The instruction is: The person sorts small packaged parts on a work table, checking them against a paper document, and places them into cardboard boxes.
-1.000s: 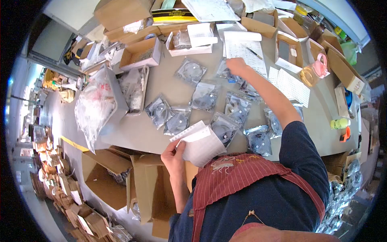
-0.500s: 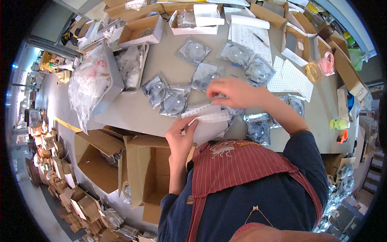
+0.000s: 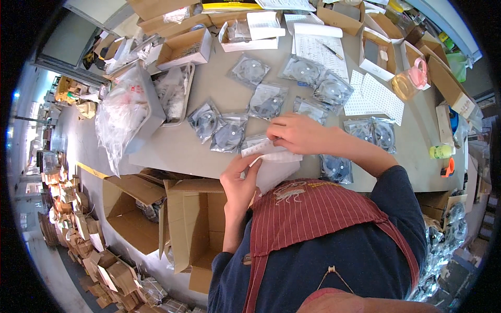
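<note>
My left hand (image 3: 240, 180) pinches a white sheet of small round stickers (image 3: 277, 168) near the table's front edge. The sheet is folded back, with a row of stickers along its upper strip. Over that strip is my right hand (image 3: 298, 134), its fingers curled and pressed together at the stickers; whatever they grip is hidden. Beyond my hands lie several clear bags with dark coiled parts, among them one bag (image 3: 228, 133) left of the sheet and another bag (image 3: 267, 100) just past it. One more bag (image 3: 336, 168) lies beside my right forearm, partly covered.
Sticker sheets (image 3: 376, 98) and papers with a pen (image 3: 333, 51) lie at the back right. A pink-lidded jug (image 3: 407, 86) stands near the right edge. Grey bins (image 3: 151, 117) with plastic bags are at left. Open cartons (image 3: 177, 224) stand below the table's front edge.
My right hand has come down and nearer, from above the bags to the sheet's sticker strip. My left hand keeps its pinch on the sheet. The view has shifted slightly.
</note>
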Tool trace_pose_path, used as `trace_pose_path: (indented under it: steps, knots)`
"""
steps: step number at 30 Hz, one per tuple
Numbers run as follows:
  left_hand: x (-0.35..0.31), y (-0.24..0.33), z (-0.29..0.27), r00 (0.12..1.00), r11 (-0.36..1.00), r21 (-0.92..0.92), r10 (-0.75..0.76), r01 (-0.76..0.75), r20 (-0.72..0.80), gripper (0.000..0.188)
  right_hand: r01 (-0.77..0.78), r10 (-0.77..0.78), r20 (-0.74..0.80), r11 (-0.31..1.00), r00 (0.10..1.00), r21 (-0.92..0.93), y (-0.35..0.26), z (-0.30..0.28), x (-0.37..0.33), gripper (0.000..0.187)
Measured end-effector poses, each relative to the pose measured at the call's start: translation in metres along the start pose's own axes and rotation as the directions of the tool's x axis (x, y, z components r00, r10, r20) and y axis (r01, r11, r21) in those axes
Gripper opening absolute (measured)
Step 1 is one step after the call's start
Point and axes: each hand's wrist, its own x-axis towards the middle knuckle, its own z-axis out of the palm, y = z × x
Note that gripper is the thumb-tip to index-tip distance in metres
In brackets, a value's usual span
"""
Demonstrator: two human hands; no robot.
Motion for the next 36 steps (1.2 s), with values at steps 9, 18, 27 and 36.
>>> trace_pose_path:
  steps: [9,18,27,36]
  knots:
    - [-0.007,-0.013,-0.006,0.997,0.993,-0.093,-0.069,0.067,-0.021,0.017,0.148,-0.144,-0.113,0.989,0.983,0.03,0.0,0.009,-0.013,0.012]
    - [-0.019,-0.052,-0.071,0.868,0.948,-0.27,-0.273,0.168,-0.415,0.026,-0.539,0.579,0.083,0.684,0.811,0.492,0.114,-0.009,-0.056,0.012]
    - [-0.031,-0.053,-0.073,0.87,0.946,-0.292,-0.258,0.139,-0.421,0.026,-0.663,0.597,0.291,0.642,0.747,0.385,0.134,0.031,-0.071,0.019]
    - [-0.02,-0.053,-0.07,0.897,0.935,-0.33,-0.252,0.129,-0.364,0.025,-0.625,0.609,0.223,0.6,0.761,0.499,0.14,0.049,0.034,0.019]
